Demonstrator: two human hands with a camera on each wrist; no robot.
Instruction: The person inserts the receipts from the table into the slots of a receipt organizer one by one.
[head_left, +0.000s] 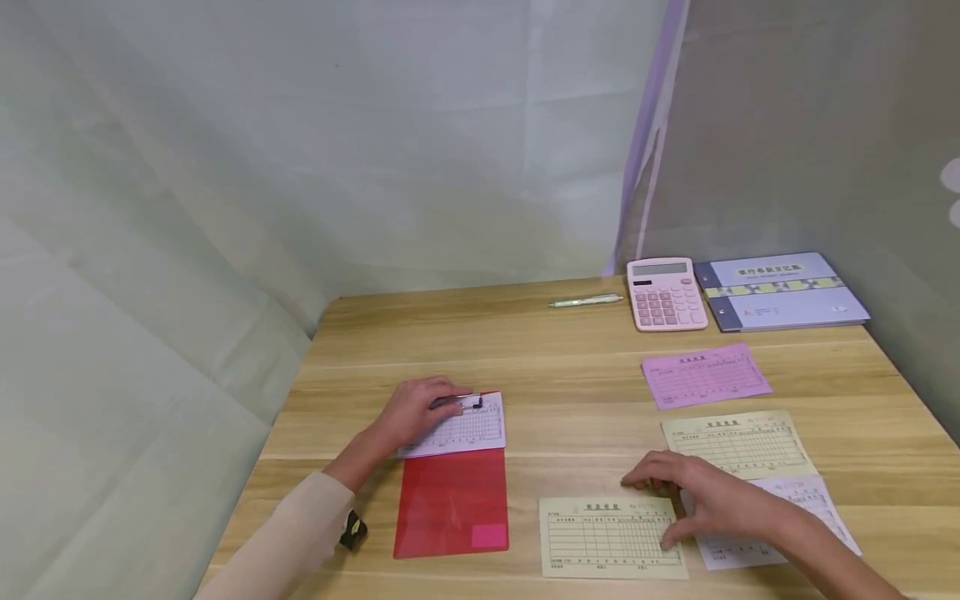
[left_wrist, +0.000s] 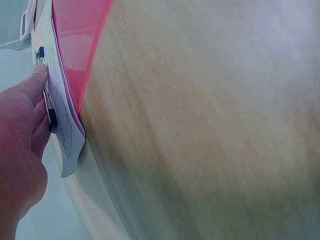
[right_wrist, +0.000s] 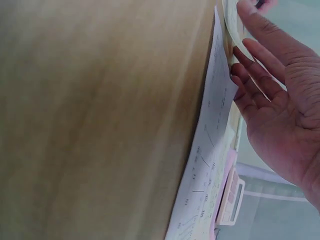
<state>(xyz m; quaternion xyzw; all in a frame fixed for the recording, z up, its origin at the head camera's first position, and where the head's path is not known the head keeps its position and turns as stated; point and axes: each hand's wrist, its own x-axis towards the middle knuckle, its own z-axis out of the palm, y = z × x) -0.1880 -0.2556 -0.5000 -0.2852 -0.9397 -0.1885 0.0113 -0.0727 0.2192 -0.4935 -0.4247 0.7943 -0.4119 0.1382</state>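
Observation:
In the head view, a red clipboard [head_left: 454,500] lies left of centre with white printed slips [head_left: 480,425] at its top under a metal clip [head_left: 471,402]. My left hand [head_left: 411,413] rests over that end, thumb and fingers pinching the clip; the left wrist view shows the thumb [left_wrist: 37,80] against it. At the front, my right hand [head_left: 708,496] arches over the upper right corner of a pale yellow receipt slip [head_left: 600,542]. Its thumb touches the slip's right side, with the fingers apart beyond the top edge. In the right wrist view the fingers [right_wrist: 257,82] look loosely bent.
Right of the hand lie another yellow slip [head_left: 742,442], a white slip [head_left: 813,500] partly under the forearm, and a pink slip [head_left: 708,375]. Along the back are a pen [head_left: 587,301], a pink calculator [head_left: 666,296] and a ledger book [head_left: 780,292]. Fabric curtains [head_left: 450,150] border the table.

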